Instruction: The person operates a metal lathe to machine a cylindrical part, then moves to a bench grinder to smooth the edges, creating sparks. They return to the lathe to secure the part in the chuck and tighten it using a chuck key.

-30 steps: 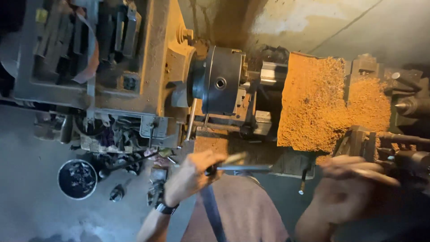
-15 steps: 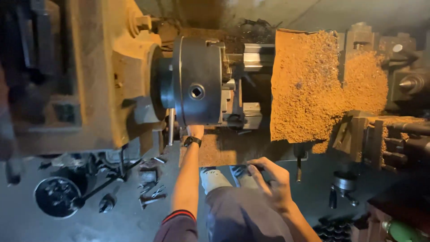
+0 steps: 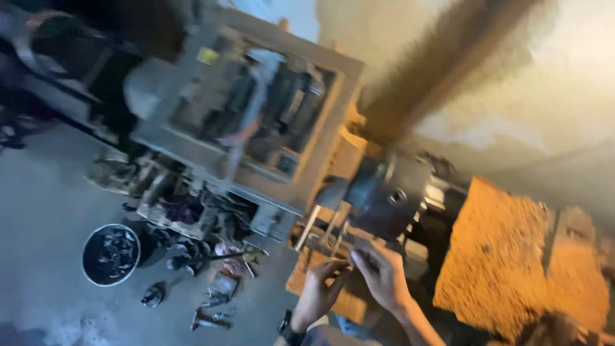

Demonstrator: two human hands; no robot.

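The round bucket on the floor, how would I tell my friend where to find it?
Start at the big lathe that fills the middle of the picture, then look down to the grey floor at its left foot. The bucket stands there among scattered small tools. It is the only round thing there, dark inside with a pale rim, and seen from above.

The chuck (image 3: 387, 195) in front of me is dark metal with a dull sheen, smooth on its face. Beside it the heap of shavings (image 3: 506, 256) looks coarse and grainy, orange-brown and matt. The machine housing (image 3: 256, 128) is painted metal, worn and dusty. The floor (image 3: 45, 211) is grey, rough concrete. The round tin (image 3: 110, 254) holds dull metal scraps.
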